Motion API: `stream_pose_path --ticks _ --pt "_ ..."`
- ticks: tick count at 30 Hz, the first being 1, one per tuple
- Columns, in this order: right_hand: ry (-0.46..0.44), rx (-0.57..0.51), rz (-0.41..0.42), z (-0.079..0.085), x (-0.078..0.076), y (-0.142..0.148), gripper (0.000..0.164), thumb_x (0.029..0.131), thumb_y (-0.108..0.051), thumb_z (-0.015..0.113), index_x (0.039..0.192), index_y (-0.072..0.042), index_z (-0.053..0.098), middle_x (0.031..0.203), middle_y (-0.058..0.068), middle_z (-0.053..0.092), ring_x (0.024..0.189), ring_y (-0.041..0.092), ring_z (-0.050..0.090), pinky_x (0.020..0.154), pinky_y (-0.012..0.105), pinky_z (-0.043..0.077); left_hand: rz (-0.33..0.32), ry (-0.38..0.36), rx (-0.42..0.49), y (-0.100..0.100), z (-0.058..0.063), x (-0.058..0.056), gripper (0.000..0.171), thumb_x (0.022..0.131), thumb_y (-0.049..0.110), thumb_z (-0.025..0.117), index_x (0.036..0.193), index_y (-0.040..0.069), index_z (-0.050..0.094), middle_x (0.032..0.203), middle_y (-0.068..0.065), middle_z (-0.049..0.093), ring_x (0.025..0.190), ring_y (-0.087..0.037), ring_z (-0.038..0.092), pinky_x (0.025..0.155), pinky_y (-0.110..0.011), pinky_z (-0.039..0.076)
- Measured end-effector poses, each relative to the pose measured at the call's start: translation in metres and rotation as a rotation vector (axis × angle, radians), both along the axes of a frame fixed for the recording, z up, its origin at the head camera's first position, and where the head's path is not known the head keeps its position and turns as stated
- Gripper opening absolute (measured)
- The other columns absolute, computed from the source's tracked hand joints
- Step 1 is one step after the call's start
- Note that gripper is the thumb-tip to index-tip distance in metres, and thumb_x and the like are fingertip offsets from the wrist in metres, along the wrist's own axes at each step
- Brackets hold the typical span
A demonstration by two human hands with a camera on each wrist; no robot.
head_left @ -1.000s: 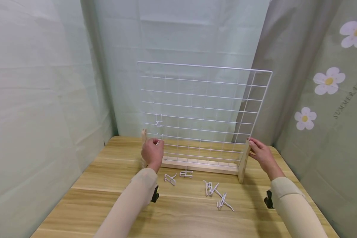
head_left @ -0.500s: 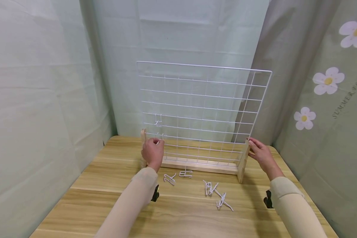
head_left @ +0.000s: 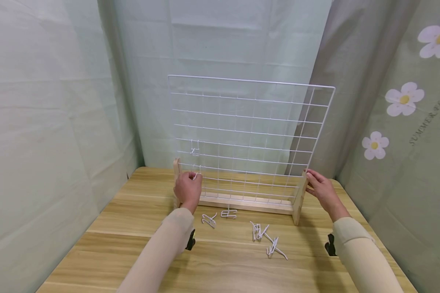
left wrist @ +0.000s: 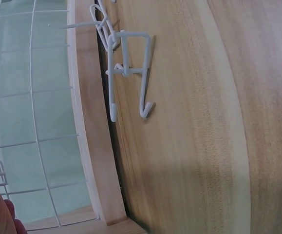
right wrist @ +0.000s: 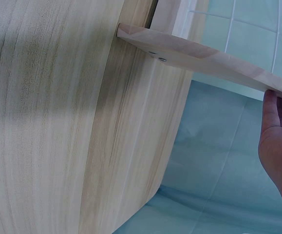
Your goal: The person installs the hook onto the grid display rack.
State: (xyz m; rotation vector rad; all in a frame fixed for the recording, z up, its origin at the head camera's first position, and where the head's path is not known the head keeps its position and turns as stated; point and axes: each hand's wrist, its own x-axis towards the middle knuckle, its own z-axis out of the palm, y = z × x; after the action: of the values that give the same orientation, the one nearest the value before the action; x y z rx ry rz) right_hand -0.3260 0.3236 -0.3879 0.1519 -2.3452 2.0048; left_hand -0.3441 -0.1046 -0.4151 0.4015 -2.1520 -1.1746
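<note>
A white wire grid panel [head_left: 251, 81] stands upright in a wooden base [head_left: 245, 203] on the table. At its lower left, my left hand [head_left: 188, 189] pinches a white wire hook [head_left: 195, 176], whose top prongs reach a horizontal wire of the grid. My fingers cover most of this hook; part of its wire frame [left wrist: 2, 170] shows at the left edge of the left wrist view. Just above, another hook [head_left: 195, 151] hangs on the grid. On the far side, my right hand [head_left: 324, 195] holds the upper end of the wooden upright [head_left: 299, 203] between thumb and fingers.
Several loose white hooks lie on the table before the base: one on the left [head_left: 209, 220], one close to the base [head_left: 229, 213], and a tangled cluster [head_left: 258, 232] with another hook [head_left: 275, 247] at the right. Pale curtains surround the wooden table [head_left: 220, 268].
</note>
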Motion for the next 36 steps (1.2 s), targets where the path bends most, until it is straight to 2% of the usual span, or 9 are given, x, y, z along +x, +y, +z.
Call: stream_pose_path --ticks 5,12,18,27,36 --pt "-0.001 0.003 -0.003 0.001 0.001 0.000 0.065 0.106 -0.040 0.038 0.153 0.004 0.025 0.156 0.026 0.025 0.143 0.040 0.027 0.108 0.051 0.031 -0.012 -0.004 0.004 -0.001 -0.004 0.001 0.019 0.086 0.026 0.066 0.087 0.008 0.071 0.089 -0.009 0.067 0.086 -0.031 0.061 0.085 -0.053 0.041" --pt "-0.009 0.001 -0.007 0.002 0.002 -0.002 0.064 0.106 -0.039 0.038 0.153 0.002 0.026 0.157 0.025 0.026 0.143 0.039 0.026 0.109 0.051 0.031 -0.008 -0.002 -0.013 -0.002 -0.010 0.002 0.020 0.084 0.026 0.070 0.092 0.007 0.071 0.091 -0.009 0.066 0.085 -0.031 0.061 0.079 -0.051 0.042" --pt "-0.013 0.007 -0.016 0.002 0.001 -0.002 0.064 0.106 -0.040 0.038 0.154 0.001 0.026 0.156 0.025 0.026 0.143 0.039 0.027 0.108 0.050 0.031 -0.038 -0.030 0.002 -0.004 -0.013 0.004 0.023 0.086 0.029 0.072 0.095 0.007 0.069 0.094 -0.009 0.066 0.086 -0.030 0.060 0.083 -0.049 0.043" --pt "-0.011 0.006 -0.016 0.001 0.001 -0.001 0.065 0.106 -0.040 0.038 0.153 0.002 0.027 0.156 0.026 0.027 0.143 0.039 0.027 0.108 0.050 0.031 -0.011 -0.007 0.011 -0.007 -0.018 0.009 0.018 0.082 0.025 0.073 0.091 0.009 0.070 0.091 -0.008 0.067 0.085 -0.029 0.060 0.076 -0.047 0.043" --pt "-0.015 0.000 -0.018 0.001 0.001 -0.001 0.064 0.106 -0.039 0.038 0.154 0.001 0.026 0.158 0.024 0.025 0.144 0.039 0.026 0.109 0.050 0.031 -0.053 -0.069 0.042 -0.012 -0.021 0.018 0.018 0.082 0.022 0.070 0.094 0.008 0.069 0.095 -0.009 0.063 0.088 -0.030 0.058 0.080 -0.045 0.042"
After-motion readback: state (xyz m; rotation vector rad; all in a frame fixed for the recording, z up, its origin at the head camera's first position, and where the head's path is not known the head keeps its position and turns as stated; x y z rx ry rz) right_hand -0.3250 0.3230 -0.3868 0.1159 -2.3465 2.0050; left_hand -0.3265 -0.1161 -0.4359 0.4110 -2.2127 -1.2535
